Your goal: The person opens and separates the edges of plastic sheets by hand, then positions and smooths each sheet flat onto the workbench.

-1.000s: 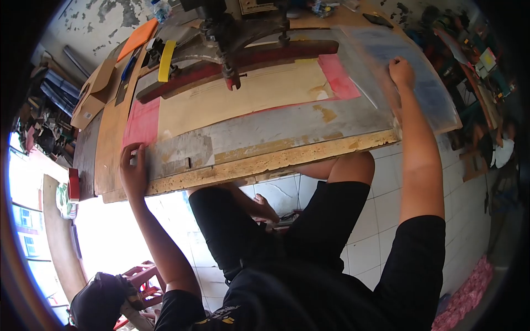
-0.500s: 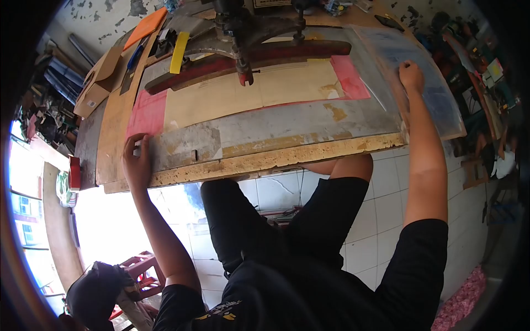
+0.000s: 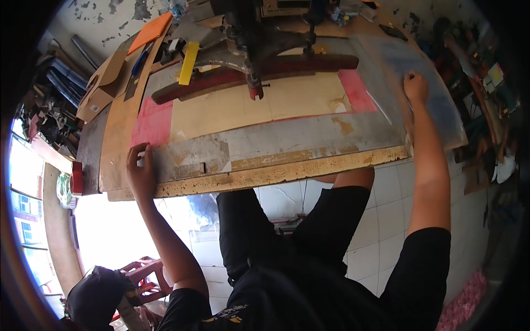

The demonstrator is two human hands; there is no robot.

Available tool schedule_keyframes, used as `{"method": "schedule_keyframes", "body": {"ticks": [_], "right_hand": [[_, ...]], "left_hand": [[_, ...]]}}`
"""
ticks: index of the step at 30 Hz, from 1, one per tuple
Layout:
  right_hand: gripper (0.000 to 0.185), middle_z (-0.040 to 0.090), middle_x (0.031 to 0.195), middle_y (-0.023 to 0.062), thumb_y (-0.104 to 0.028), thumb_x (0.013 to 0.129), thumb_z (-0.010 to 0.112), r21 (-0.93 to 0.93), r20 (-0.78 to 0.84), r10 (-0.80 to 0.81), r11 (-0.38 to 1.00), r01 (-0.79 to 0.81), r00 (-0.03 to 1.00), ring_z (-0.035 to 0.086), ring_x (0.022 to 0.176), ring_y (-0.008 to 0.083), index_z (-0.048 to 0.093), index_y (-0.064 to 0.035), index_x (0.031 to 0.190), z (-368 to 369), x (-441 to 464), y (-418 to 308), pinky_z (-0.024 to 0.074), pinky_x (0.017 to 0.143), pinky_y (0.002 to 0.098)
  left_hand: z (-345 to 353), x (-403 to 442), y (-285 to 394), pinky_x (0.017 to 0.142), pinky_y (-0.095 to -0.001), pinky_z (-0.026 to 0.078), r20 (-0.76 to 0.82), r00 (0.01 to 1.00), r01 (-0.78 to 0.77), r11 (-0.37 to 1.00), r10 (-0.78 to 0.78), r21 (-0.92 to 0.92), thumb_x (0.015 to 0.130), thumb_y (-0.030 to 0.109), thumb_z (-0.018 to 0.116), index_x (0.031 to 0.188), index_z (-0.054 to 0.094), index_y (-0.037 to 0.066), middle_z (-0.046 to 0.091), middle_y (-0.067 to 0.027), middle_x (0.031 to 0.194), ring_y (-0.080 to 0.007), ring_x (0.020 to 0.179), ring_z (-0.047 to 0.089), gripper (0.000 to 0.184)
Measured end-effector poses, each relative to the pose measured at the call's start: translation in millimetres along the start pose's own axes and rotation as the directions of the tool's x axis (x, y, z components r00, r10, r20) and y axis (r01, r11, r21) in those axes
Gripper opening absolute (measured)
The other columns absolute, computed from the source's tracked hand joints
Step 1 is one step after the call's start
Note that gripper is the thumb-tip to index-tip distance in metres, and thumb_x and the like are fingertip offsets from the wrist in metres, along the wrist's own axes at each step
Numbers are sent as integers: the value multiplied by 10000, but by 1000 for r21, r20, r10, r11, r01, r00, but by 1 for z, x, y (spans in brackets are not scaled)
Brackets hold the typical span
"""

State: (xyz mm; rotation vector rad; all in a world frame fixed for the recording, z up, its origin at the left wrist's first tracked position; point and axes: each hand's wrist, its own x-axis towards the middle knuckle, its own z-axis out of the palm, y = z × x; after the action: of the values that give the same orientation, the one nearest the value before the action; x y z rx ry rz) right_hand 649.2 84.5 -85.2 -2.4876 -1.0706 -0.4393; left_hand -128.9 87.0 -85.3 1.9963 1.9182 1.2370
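Observation:
My left hand (image 3: 142, 172) rests at the left front corner of a worn grey board (image 3: 287, 136), its fingers loosely bent and the thumb apart. Close to it lies the left pink patch (image 3: 152, 121). My right hand (image 3: 415, 88) is closed over the bluish surface (image 3: 441, 105) right of the board; what it holds, if anything, is hidden. Between the hands, a cream sheet (image 3: 232, 109) lies flat with a second pink patch (image 3: 356, 91) at its right end. Above the sheet stands a dark metal clamp (image 3: 254, 88) with a long dark red bar (image 3: 212, 81).
A yellow strip (image 3: 189, 63) leans by the bar's left end. At the left are an open cardboard box (image 3: 102, 94), an orange sheet (image 3: 150, 33) and a blue cutter (image 3: 139, 62). A dark phone-like object (image 3: 393, 32) lies back right. A red stool (image 3: 146, 278) stands lower left.
The whole view has shifted slightly, so the table appears lower and a little to the right. Both hands keep their places relative to the board.

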Motion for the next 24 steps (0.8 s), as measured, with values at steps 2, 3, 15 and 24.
{"method": "schedule_keyframes", "body": {"ticks": [2,3,15,24], "right_hand": [[330,756,1113,181,-329,992,617,9,-6,-2,1000,2,1000,699,1049,404,767,-54,1096,-4,-3,0,545,915,495],[334,754,1115,188,-327,988,618,20,-31,-5,1000,5,1000,697,1052,406,767,-51,1103,-3,-4,0,544,918,494],[364,729,1219,198,-310,975,622,65,-35,-6,998,8,999,665,1152,407,748,-39,1183,0,-3,3,526,991,470],[359,721,1257,175,-322,986,624,43,-38,32,999,-31,999,658,1177,406,743,-70,1211,6,0,9,527,990,475]], "left_hand": [[0,-1,-5,915,-402,517,-28,998,-56,998,57,40,1024,284,649,1098,736,32,749,-125,1059,-287,993,693,276],[0,-2,-2,915,-402,517,-39,998,-55,998,56,32,1024,284,649,1098,736,32,749,-125,1059,-287,993,693,276],[0,-7,7,914,-404,518,-108,994,30,999,-27,26,1023,239,651,1073,724,18,747,-121,1027,-292,983,696,239],[-2,-10,-3,899,-400,525,-118,993,4,1000,0,28,1011,207,663,1064,729,20,750,-124,1030,-294,968,703,206]]}}
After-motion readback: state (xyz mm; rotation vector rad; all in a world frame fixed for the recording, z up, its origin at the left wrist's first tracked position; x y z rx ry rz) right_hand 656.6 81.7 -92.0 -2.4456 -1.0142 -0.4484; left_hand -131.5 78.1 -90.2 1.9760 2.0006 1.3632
